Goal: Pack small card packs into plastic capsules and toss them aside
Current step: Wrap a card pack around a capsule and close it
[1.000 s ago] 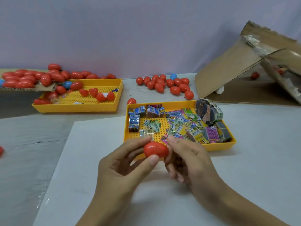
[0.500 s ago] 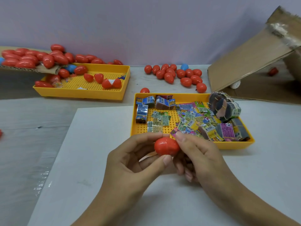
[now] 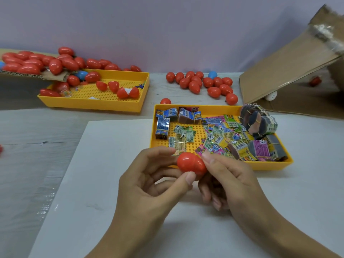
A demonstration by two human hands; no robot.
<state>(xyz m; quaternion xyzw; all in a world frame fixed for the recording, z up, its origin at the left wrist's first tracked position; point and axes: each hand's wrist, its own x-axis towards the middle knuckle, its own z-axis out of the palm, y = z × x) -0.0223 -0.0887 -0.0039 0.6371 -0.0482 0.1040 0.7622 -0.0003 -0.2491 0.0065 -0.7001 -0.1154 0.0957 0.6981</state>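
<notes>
Head view shows both hands in front of the near yellow tray [image 3: 268,165], above a white sheet [image 3: 104,183] on the table. A red capsule [image 3: 191,163] is held between them: the left hand [image 3: 147,187] pinches it with thumb below and forefinger above, and the right hand [image 3: 229,179] presses on its right end with forefinger and thumb, other fingers curled under. So both hands are grasping the capsule, neither is released. A seam is visible across the capsule; whether the two halves are fully snapped together I cannot tell, and whether a pack is inside is hidden.

Card packs [image 3: 221,138] lie loose in the near tray, with some rubber-banded bundles [image 3: 258,123] at its right corner. The far yellow tray [image 3: 143,84] holds open capsule halves [image 3: 122,91]. Finished red capsules [image 3: 202,82] lie in a group near the wall, close to a cardboard box [image 3: 286,75].

My judgement of the risk: if the halves are pressed a little crooked, the capsule may not lock and can open when it is tossed, so the pack falls out. Also the smooth shell can slip from the fingertips under squeezing, and a strong toss may roll it off the table
</notes>
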